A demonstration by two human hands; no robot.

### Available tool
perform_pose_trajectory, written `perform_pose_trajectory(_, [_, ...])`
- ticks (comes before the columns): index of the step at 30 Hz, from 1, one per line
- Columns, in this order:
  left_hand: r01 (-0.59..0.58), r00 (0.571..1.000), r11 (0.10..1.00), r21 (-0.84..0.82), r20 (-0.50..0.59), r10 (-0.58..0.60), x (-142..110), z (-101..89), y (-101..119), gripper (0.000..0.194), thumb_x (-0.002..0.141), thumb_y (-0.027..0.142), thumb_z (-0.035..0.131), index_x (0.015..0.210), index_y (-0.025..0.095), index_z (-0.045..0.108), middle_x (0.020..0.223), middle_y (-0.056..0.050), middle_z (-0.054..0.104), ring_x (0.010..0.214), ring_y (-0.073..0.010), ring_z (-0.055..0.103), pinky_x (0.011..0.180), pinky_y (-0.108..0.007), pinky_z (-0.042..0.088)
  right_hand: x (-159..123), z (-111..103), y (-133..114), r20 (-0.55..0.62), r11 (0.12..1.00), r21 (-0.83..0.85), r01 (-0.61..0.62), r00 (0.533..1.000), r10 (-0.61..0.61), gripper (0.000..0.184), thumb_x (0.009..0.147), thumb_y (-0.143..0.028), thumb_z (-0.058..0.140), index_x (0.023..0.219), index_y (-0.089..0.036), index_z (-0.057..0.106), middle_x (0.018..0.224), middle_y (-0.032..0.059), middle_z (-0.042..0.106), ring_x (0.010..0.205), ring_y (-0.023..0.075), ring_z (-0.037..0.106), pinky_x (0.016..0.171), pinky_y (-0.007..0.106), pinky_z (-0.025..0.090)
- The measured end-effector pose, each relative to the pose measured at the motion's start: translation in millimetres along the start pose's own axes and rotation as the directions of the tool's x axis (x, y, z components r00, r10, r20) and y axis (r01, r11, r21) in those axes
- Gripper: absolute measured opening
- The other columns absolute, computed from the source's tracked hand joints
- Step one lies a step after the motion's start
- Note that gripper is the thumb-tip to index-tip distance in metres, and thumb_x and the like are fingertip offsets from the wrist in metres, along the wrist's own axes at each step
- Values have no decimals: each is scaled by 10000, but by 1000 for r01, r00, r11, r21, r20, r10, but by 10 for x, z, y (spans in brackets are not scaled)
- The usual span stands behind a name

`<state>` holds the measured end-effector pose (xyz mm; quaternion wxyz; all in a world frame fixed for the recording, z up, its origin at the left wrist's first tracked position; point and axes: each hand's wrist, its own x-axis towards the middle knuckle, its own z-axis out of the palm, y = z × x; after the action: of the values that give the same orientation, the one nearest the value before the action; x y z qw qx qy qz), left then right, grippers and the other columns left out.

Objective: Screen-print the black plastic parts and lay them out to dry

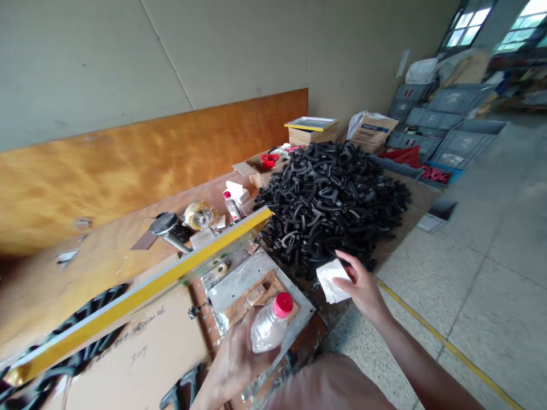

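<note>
1. Handwriting on cardboard sheet (166, 347), lower left: "307" reads clearly; the line above it is too slanted for me to read.
2. Printed bag (372, 133), far end of bench: dark lettering on a blue band, more text below, brand not certain from my view.
3. Grey crates (431, 118), stacked at right: one shows "F", others carry red marks, unclear.
4. My left hand (239, 348) is clamped around the clear bottle (268, 330), red cap up, tilted, in front of the metal plate (239, 275); no label visible on it.
5. My right hand (363, 286) pinches white folded paper (333, 281) between thumb and fingers, beside the black parts pile (329, 199).
6. Yellow-edged bar (149, 288) cuts diagonally across my view, hiding some bench and cardboard.
7. Black parts pile fills the bench beyond the plate; open carton (261, 177) with red items sits just behind.
8. Left of the pile: second bottle (231, 206), tape roll (200, 216), dark-lidded jar (164, 224).
9. Wood pieces (273, 280) lie on the plate.
</note>
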<state>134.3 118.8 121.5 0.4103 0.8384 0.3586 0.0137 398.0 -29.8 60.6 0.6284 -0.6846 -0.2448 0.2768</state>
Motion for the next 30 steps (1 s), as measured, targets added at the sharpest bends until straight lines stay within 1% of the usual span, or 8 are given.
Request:
perform_pose_trajectory(5, [-115, 991, 992, 51, 79, 111, 238, 114, 156, 427, 701, 378, 674, 1112, 274, 624, 861, -27, 723, 868, -255, 692, 718, -307, 530, -197, -272, 57, -87, 988, 151, 16, 996, -3, 700, 709, -297, 721, 1370, -260, 493, 1237, 104, 660, 958, 232, 681, 818, 371, 546])
perform_pose_trajectory(9, [-164, 977, 980, 112, 157, 145, 360, 178, 256, 422, 708, 366, 679, 1111, 264, 608, 905, -31, 724, 848, -248, 690, 717, -316, 515, -333, -380, 63, -77, 997, 46, 61, 995, -57, 166, 732, -374, 719, 800, -223, 726, 945, 73, 743, 912, 245, 681, 853, 402, 525])
perform_pose_trajectory(12, [-199, 967, 973, 120, 186, 175, 409, 177, 337, 422, 714, 354, 675, 1118, 259, 600, 865, -21, 721, 819, -243, 690, 716, -316, 505, -398, -418, 42, -140, 979, -82, 185, 971, -195, 243, 757, -413, 716, 587, -241, 691, 1096, 56, 706, 1008, 241, 641, 911, 401, 494])
perform_pose_trajectory(15, [-227, 960, 969, 100, 192, 205, 429, 166, 372, 403, 713, 346, 671, 1102, 262, 607, 858, -22, 722, 834, -248, 687, 714, -316, 500, -425, -451, 6, -212, 962, -138, 235, 942, -260, 248, 759, -451, 710, 597, -264, 713, 1160, 40, 674, 1009, 233, 625, 876, 379, 506])
perform_pose_trajectory(17, [-223, 960, 970, 101, 195, 200, 438, 164, 374, 397, 711, 337, 664, 1097, 263, 604, 875, -19, 722, 835, -240, 685, 705, -306, 490, -440, -466, -28, -223, 977, -107, 185, 953, -205, 262, 758, -467, 690, 604, -257, 707, 1098, 42, 695, 945, 228, 640, 795, 357, 532])
perform_pose_trajectory(21, [-211, 965, 958, 195, 199, 172, 458, 169, 405, 415, 709, 338, 657, 1111, 256, 591, 910, -24, 718, 819, -228, 682, 672, -280, 452, -505, -437, -149, -151, 996, -62, 60, 986, -68, 232, 754, -454, 652, 705, -234, 705, 880, 43, 724, 794, 215, 662, 692, 329, 548])
perform_pose_trajectory(25, [-266, 960, 890, 369, 180, 213, 476, 193, 505, 399, 735, 345, 636, 1120, 247, 598, 1020, -75, 713, 927, -274, 673, 756, -319, 450, -572, -330, -289, -83, 992, -101, 76, 993, -84, 268, 791, -467, 621, 830, -214, 702, 868, 53, 713, 841, 221, 667, 737, 312, 540])
perform_pose_trajectory(30, [-299, 954, 766, 568, 156, 257, 527, 272, 628, 373, 727, 298, 633, 1094, 235, 604, 1073, -119, 680, 992, -313, 645, 800, -368, 461, -551, -216, -217, -228, 990, -96, 100, 966, -120, 288, 763, -484, 696, 822, -227, 579, 774, 19, 672, 737, 190, 643, 654, 278, 519])
